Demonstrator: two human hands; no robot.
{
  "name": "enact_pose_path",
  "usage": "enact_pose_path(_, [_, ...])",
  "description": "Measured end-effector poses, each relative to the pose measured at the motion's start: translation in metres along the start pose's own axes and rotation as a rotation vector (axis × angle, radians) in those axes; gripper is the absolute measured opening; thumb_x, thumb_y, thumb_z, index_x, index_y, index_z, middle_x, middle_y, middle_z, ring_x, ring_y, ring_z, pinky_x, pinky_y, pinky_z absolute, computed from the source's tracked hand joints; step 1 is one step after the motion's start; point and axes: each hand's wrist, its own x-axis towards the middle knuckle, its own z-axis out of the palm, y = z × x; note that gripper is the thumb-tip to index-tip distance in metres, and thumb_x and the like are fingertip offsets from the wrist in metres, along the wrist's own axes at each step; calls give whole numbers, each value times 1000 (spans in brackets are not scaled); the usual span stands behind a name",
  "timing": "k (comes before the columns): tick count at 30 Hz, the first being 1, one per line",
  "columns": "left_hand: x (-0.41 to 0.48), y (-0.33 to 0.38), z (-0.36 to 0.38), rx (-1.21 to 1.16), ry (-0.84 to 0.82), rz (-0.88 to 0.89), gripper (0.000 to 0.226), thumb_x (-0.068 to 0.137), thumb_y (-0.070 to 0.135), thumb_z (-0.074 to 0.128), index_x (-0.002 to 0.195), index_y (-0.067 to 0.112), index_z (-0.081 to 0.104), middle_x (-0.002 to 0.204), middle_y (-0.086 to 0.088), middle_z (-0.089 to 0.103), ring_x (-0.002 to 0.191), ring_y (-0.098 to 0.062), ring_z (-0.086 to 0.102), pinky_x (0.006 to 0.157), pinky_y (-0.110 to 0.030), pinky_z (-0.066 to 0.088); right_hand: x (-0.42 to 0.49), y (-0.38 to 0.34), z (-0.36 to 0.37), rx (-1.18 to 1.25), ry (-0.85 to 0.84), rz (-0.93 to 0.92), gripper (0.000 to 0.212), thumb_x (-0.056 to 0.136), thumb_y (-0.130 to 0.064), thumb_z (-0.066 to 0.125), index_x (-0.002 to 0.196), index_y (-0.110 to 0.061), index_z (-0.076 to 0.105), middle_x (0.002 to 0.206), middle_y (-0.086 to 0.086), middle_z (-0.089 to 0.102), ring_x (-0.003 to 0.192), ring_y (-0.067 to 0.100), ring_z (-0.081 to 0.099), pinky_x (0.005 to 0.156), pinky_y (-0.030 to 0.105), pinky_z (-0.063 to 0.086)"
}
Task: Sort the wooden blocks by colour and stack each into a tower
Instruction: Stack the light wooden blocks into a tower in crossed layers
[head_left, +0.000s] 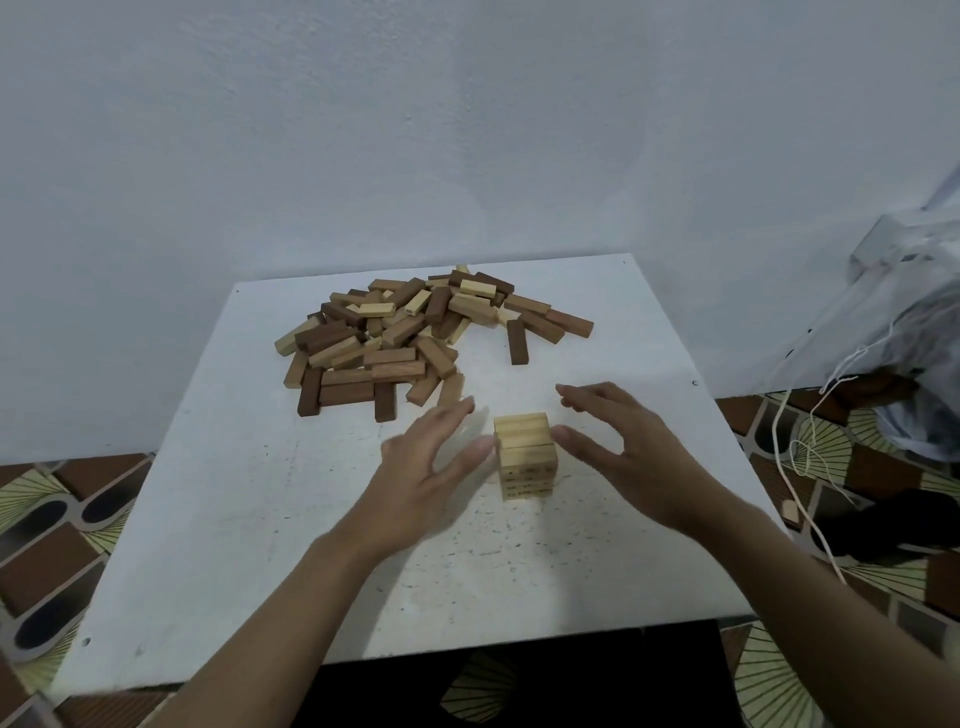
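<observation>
Pale tower (525, 454) flanked by two spread hands
Left hand (426, 467) at 9 o'clock, right hand (631, 447) at 3, fingers released, gripping nothing; mixed block pile (410, 335) at 11 on the white table (249, 545).

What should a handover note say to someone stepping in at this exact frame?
Left hand: open, empty, beside the left face of the pale tower.
Right hand: open, empty, beside its right face. Whether either touches it is unclear.
Things: the pale tower stands a few layers high, near the middle of the white table. The mixed pile of pale, mid-brown and dark blocks lies at the far side.
Done: the pale tower is started.
Left: pull the remaining pale blocks from the pile, then build the brown towers.
</observation>
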Motion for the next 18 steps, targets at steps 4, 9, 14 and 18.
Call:
enact_pose_path(4, [-22, 1, 23, -170, -62, -12, 43, 106, 59, 31, 149, 56, 28, 146, 54, 24, 143, 20, 17, 126, -33, 12, -17, 7, 26, 126, -48, 23, 63, 101, -64, 21, 158, -40, 11, 158, -32, 10, 145, -12, 7, 118, 22, 11])
enact_pose_path(9, [-24, -2, 41, -126, -90, 25, 46, 112, 37, 15, 152, 52, -4, 151, 53, -6, 147, 17, -8, 114, -14, 3, -20, 4, 45, 261, -26, 26, 65, 97, -64, 13, 157, -41, 7, 156, -39, 2, 141, -22, -3, 108, 3, 1])
enact_pose_path(14, [-24, -2, 50, -36, -75, 62, 52, 105, 45, 6, 153, 43, -14, 157, 43, -17, 147, 14, -16, 111, -9, -1, -23, 1, 52, 316, -41, 20, 63, 97, -62, 12, 157, -43, 4, 154, -44, 0, 142, -20, -6, 118, 20, -1])
enact_pose_path(18, [-24, -4, 52, 7, -88, 82, 53, 106, 43, 5, 155, 40, -16, 160, 36, -19, 148, 12, -19, 114, -13, -5, -25, -2, 52, 337, -47, 32, 63, 96, -61, 12, 156, -43, 4, 149, -47, -1, 141, -22, -7, 120, 21, -1])
